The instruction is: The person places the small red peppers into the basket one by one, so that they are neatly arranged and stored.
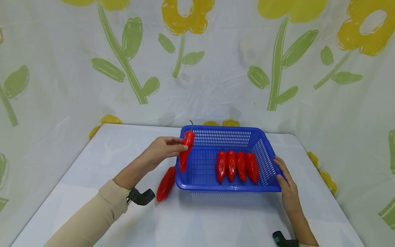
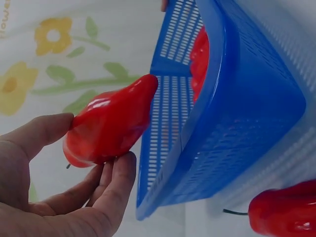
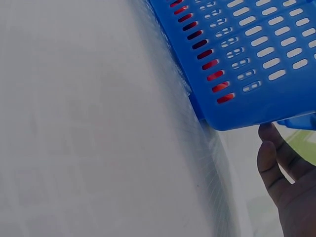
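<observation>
My left hand [image 1: 165,150] pinches a red chili pepper [image 1: 186,151] between thumb and fingers, over the left rim of a blue plastic basket [image 1: 203,188]. The held pepper stands nearly upright in the head view, its thin stem pointing up. Fingertips of my right hand [image 1: 288,187] rest against the basket's right rim near the front corner. Several red peppers [image 1: 231,166] lie side by side inside, toward the right. Another red pepper [image 1: 166,184] lies on the table outside the basket's left wall; the left wrist view shows its stem end [image 2: 261,212].
The white table [image 1: 216,223] carries the basket and the outside pepper. A white cloth [image 1: 216,75] with yellow flowers and green leaves hangs behind and along both sides. Dark devices [image 1: 142,197] are strapped at my wrists.
</observation>
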### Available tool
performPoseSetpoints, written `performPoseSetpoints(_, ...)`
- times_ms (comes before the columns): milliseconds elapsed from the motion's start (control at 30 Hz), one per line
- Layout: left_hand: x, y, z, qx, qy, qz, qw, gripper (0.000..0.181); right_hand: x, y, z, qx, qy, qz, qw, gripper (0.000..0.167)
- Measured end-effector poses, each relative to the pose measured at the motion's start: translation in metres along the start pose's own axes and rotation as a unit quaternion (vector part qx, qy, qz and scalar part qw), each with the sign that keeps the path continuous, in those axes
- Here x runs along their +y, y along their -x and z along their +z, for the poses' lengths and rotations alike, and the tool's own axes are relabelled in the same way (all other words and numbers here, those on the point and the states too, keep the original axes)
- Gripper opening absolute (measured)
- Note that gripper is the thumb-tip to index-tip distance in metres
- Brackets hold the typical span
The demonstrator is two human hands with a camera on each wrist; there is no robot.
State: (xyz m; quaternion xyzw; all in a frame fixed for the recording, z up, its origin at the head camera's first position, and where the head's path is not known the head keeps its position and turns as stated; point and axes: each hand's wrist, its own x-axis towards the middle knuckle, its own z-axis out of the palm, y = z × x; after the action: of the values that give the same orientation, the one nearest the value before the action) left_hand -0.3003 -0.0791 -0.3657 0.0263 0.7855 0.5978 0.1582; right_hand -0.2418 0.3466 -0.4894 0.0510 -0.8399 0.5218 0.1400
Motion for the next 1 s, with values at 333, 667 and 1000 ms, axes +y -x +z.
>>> performPoseSetpoints(333,0.019,-0.025,0.015,-0.040,0.019,-0.012,0.9989,0.054,0.001,0.000,-0.001,0.003,0.008,-0.005,0.9999,0.047)
performPoseSetpoints(667,0.027,-0.044,0.033,-0.032,-0.017,-0.057,0.9977,0.049,0.000,0.000,-0.001,0.003,0.008,-0.004,1.0000,0.047)
performPoseSetpoints(1000,0.019,-0.061,0.053,-0.033,-0.002,-0.103,0.9941,0.047,0.004,0.000,-0.002,-0.002,0.001,-0.006,1.0000,0.047)
